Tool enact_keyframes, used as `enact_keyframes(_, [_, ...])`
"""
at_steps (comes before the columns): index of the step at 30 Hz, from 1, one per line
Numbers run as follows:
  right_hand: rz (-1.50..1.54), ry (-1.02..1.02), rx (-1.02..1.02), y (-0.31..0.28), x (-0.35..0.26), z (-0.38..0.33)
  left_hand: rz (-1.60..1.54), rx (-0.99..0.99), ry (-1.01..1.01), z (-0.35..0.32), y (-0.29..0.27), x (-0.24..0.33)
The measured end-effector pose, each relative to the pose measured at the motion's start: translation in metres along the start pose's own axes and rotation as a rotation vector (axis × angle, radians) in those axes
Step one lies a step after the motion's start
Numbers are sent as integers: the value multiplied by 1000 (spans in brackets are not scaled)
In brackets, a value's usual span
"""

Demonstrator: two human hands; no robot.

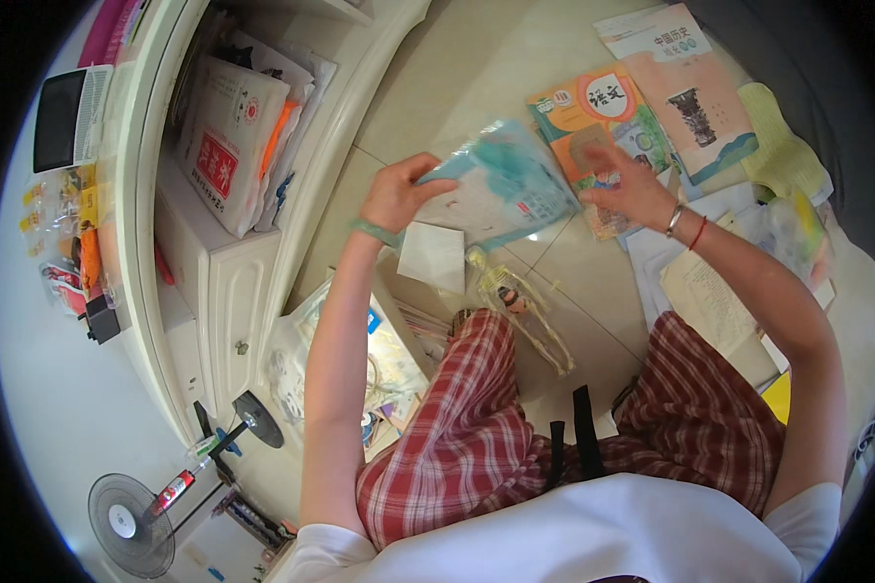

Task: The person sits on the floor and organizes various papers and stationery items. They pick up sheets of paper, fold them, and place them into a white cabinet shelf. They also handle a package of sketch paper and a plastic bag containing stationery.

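My left hand [403, 194] pinches the left edge of a clear plastic pouch [501, 189] with teal and white contents, held above the tiled floor. Close to the pouch's right edge is my right hand [632, 185], its thumb and bent fingers apart and nothing clearly held in them. Behind that hand lies an orange and green textbook [578, 102], partly covered by the fingers. A small pale skeleton model [515, 301] lies on the floor between my legs. Beside it, below my left hand, is a white square sheet [433, 257].
A pinkish book [688, 92], a yellowish crumpled item [783, 141] and loose papers [705, 291] spread out at the right. To the left stand a white cabinet [238, 321] holding a printed bag [228, 146] and a bin of odds and ends [399, 350]. A fan [131, 525] is lower left.
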State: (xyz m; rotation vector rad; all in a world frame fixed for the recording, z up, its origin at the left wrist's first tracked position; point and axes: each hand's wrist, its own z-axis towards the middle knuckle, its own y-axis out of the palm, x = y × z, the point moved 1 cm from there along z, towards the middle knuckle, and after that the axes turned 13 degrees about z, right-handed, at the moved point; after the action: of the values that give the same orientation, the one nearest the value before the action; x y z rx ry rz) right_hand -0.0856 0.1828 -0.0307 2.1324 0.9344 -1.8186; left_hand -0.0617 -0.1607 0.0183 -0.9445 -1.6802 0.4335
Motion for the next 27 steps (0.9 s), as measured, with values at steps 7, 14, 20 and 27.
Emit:
enact_keyframes(7, [184,349,-326,-23,-42,-15,133,-60,124,5,-11,109])
enact_keyframes(14, [1044,481,-89,-41,-77,-67,-9,584,64,23,-2,38])
enact_keyframes(20, [1279,495,-61,-62,-33,-105,-838,-378,-548,-6,64,48])
enact_keyframes(27, [1265,499,-20,-67,2,-104,-978,-177,-347,-4,50,54])
